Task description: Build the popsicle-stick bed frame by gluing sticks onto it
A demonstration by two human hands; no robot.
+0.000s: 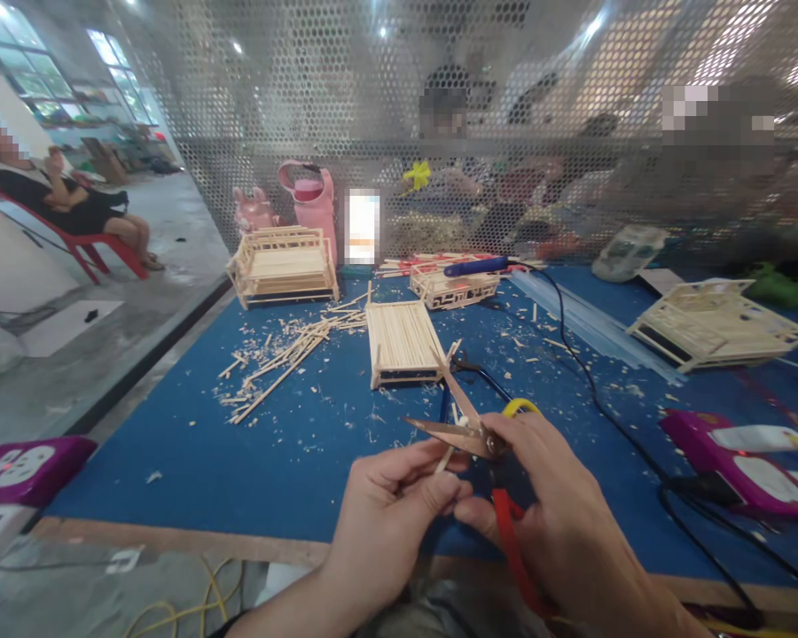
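Note:
My left hand pinches a short thin wooden stick near the table's front edge. In my right hand is a pair of scissors with one red and one yellow handle loop. Their blades are spread apart, and the stick's upper end is close to them; whether they touch I cannot tell. Just beyond stands a small bed-like frame made of pale sticks, with a slatted top and short corner posts. Loose sticks lie in a pile to its left.
A stick-built bench, another stick model under a blue-handled corded tool, and a third model stand farther back. A black cord crosses the right side towards a purple power strip. Behind rises a perforated metal screen.

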